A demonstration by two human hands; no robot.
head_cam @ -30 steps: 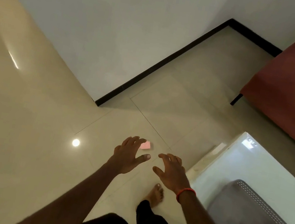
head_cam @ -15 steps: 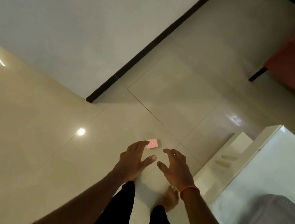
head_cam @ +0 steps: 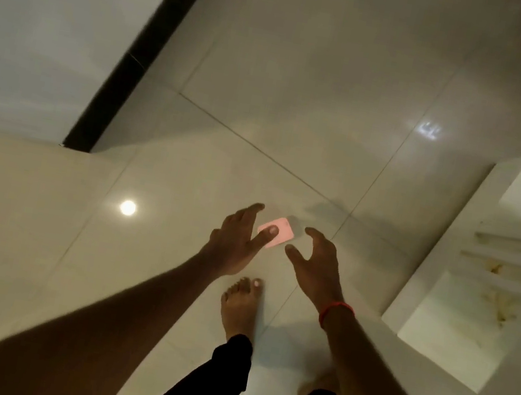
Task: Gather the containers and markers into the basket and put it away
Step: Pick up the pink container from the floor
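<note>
A small flat pink rectangular object (head_cam: 280,232) lies on the glossy tiled floor ahead of my feet. My left hand (head_cam: 237,242) hovers over its left side with fingers spread, the thumb crossing in front of it. Just to its right, my right hand (head_cam: 316,266), with a red thread at the wrist, is held cupped and holds nothing. Whether either hand touches the pink object I cannot tell. The basket is out of view.
A white low table (head_cam: 449,265) with a lower shelf stands at the right. A white wall with a black skirting board (head_cam: 142,51) runs at the upper left. My bare feet (head_cam: 241,305) stand on the tiles below the hands.
The view has tipped down and moved forward; the grey basket on the table has slid out of view. Both hands have come closer to the pink object on the floor.
</note>
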